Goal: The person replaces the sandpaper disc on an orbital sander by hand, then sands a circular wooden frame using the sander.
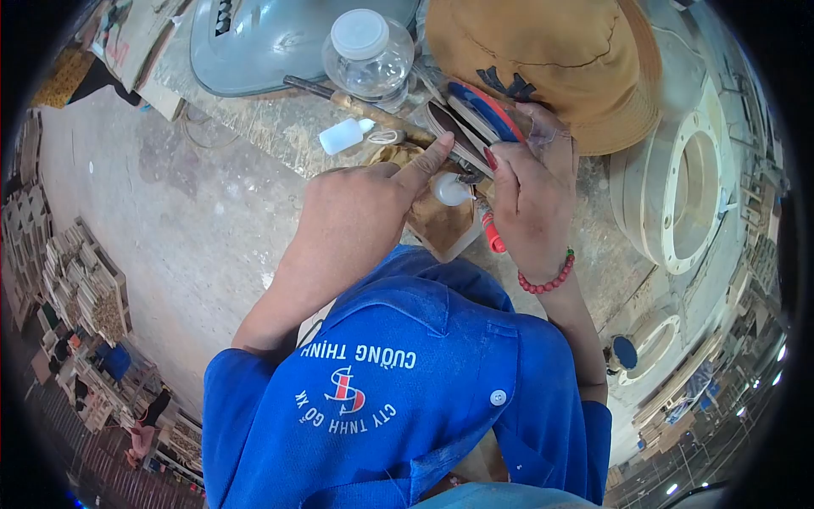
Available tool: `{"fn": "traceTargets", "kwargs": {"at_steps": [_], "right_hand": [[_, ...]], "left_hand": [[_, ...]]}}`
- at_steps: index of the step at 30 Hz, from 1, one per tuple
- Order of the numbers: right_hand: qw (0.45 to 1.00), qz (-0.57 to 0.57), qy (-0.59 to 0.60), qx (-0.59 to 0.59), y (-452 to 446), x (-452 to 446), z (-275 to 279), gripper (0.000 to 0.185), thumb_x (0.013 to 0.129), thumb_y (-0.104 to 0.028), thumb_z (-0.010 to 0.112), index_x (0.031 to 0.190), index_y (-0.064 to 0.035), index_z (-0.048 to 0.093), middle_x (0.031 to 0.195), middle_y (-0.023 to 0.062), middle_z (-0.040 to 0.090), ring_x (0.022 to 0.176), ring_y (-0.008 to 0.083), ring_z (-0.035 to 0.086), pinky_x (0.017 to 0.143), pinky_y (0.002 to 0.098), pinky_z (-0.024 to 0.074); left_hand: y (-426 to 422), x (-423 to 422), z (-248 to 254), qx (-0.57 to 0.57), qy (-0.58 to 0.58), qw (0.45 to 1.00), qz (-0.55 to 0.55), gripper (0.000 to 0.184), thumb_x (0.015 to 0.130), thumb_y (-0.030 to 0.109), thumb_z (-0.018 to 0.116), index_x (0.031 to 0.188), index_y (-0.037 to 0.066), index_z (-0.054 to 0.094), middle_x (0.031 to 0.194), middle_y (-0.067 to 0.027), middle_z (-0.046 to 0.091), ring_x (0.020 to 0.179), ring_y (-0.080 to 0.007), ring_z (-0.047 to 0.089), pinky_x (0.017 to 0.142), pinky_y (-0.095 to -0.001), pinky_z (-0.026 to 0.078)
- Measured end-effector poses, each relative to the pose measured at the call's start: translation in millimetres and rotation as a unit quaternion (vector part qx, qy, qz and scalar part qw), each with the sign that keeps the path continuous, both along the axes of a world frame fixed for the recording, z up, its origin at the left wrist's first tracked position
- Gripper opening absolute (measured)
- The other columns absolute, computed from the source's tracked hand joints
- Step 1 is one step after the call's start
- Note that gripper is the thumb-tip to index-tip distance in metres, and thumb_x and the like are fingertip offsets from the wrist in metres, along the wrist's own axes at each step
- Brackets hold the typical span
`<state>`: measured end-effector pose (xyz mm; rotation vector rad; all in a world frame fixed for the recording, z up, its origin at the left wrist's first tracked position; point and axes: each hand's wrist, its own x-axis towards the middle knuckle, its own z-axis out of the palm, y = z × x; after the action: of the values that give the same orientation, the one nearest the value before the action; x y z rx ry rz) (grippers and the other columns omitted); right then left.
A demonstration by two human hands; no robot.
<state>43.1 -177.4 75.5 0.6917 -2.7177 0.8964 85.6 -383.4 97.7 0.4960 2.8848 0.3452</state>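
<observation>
My left hand (pixel 356 204) has its index finger stretched out, its tip on the dark brown face of a flat, pale-edged piece (pixel 459 136). The other left fingers are folded and partly hidden. My right hand (pixel 538 191) grips that piece with the thumb in front, together with a curved blue piece with a red edge (pixel 485 109) behind it; whether the two are joined I cannot tell. Below the hands, a round white plastic thing (pixel 452 189) lies over brown paper (pixel 441 222). A red cap-like object (pixel 493 233) is beside my right wrist.
A small white dropper bottle (pixel 342 136) lies left of a wooden-handled tool (pixel 360 105). Behind are a clear jar with a white lid (pixel 365 64), a grey plastic shell (pixel 254 51) and a tan hat (pixel 543 59). Round flanged rings (pixel 678 195) stand at right.
</observation>
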Motion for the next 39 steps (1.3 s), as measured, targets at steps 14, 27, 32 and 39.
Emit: {"fn": "traceTargets", "kwargs": {"at_steps": [14,27,32,39], "right_hand": [[1.0,-0.014,-0.006,0.017,1.4,1.6,-0.1,0.019,0.082,0.001,0.061,0.099,0.0011,0.069,0.127,0.0241,0.054,0.115,0.0404,0.055,0.097,0.0468,0.045],[0.991,0.099,-0.069,0.064,23.4,-2.5,15.0,0.026,0.08,-0.005,0.071,0.105,-0.0074,0.074,0.138,0.0209,0.05,0.122,0.0384,0.054,0.096,0.0435,0.0489],[0.994,0.069,-0.08,0.011,23.4,-1.3,12.0,0.015,0.082,-0.007,0.071,0.096,-0.0048,0.071,0.135,0.0203,0.053,0.119,0.0386,0.056,0.096,0.0443,0.0491],[0.995,0.062,-0.078,-0.023,26.1,-6.9,6.1,0.021,0.083,-0.002,0.067,0.102,-0.008,0.071,0.13,0.0177,0.056,0.112,0.0362,0.061,0.09,0.0428,0.0532]], "left_hand": [[-2.6,-1.9,6.0,0.018,-0.047,0.999,0.012,0.066,0.085,0.012,0.055,0.149,0.023,0.046,0.07,-0.0059,0.067,0.061,-0.0244,0.068,0.052,-0.0366,0.053],[-1.0,0.6,3.3,0.044,-0.006,0.999,0.027,0.059,0.087,0.016,0.059,0.145,0.024,0.051,0.068,-0.0063,0.064,0.059,-0.0257,0.066,0.053,-0.037,0.053],[1.4,-2.2,4.1,0.034,-0.004,0.999,0.026,0.057,0.089,0.018,0.059,0.144,0.025,0.052,0.07,-0.0067,0.064,0.059,-0.0261,0.066,0.053,-0.0374,0.053],[5.2,-10.5,7.4,0.004,-0.032,0.999,0.028,0.058,0.088,0.015,0.058,0.144,0.028,0.051,0.084,-0.005,0.067,0.069,-0.0275,0.068,0.058,-0.0392,0.054]]}}
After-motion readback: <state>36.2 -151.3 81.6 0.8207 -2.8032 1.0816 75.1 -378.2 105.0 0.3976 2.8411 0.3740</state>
